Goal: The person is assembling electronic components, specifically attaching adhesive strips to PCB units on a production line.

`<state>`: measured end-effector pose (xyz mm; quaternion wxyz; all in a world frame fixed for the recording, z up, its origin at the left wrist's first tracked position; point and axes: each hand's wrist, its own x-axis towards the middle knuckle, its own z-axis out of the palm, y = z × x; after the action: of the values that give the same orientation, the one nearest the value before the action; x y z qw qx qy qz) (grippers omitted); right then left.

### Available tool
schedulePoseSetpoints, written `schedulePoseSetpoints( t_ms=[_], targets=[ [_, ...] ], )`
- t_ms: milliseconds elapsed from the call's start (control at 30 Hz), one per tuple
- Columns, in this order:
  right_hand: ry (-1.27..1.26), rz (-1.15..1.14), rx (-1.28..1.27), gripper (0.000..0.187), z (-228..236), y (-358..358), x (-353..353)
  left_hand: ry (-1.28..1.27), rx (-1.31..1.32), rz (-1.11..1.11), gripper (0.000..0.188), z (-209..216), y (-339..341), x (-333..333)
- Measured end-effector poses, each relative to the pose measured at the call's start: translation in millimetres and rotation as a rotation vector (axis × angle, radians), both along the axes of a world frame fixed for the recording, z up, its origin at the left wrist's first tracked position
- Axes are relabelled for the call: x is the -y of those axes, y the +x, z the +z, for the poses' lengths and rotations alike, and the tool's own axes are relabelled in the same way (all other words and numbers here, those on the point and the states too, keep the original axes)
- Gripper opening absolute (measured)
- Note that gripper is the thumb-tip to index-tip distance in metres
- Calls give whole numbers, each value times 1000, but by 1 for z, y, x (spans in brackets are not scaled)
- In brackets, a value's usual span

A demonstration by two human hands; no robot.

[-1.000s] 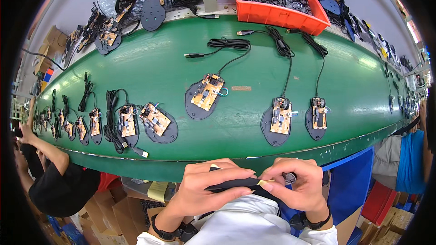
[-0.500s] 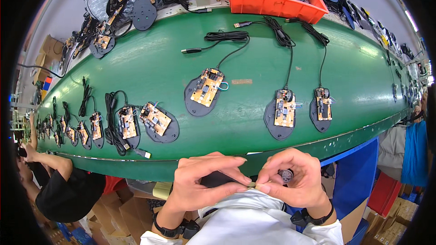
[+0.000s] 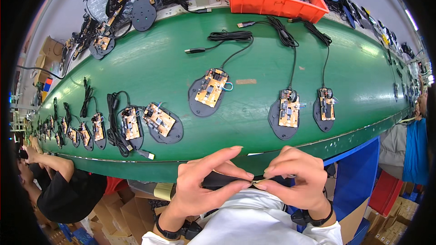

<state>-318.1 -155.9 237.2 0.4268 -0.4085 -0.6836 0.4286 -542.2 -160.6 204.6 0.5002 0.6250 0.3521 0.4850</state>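
Observation:
My left hand (image 3: pixel 202 183) and my right hand (image 3: pixel 301 179) meet in front of my body, just off the near edge of the green conveyor belt (image 3: pixel 236 140). Both thumbs and forefingers pinch a tiny thin piece (image 3: pixel 253 183), too small to name. A round dark wheel-like part shows only as a sliver behind my right hand's curled fingers. Beyond my hands, the nearest mouse base (image 3: pixel 203 97) carries a tan circuit board and a coiled black cable. Two similar mouse bases (image 3: pixel 284 118) (image 3: pixel 324 111) lie to the right, each with a black wheel on its board.
More mouse assemblies (image 3: pixel 161 124) line the belt's left side. An orange bin (image 3: pixel 272 5) of dark round parts stands at the far side. A person in a black shirt (image 3: pixel 70 195) works at left. Blue panels (image 3: pixel 356 177) and cardboard boxes (image 3: pixel 134 208) sit below the belt.
The mouse assemblies on the belt have shifted slightly right. My right fingers have curled further over the round part, hiding most of it. Both hands keep pinching at the same spot.

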Motion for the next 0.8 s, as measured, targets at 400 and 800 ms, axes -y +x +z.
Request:
schedulePoseSetpoints(
  t_ms=[400, 800],
  targets=[
    [218, -42, 254, 31, 3, -15, 2, -112, -8, 81, 47, 1, 1, 11],
    [662, 23, 414, 33, -16, -11, 16, -489, 53, 132, 31, 1, 5, 0]
  ],
)
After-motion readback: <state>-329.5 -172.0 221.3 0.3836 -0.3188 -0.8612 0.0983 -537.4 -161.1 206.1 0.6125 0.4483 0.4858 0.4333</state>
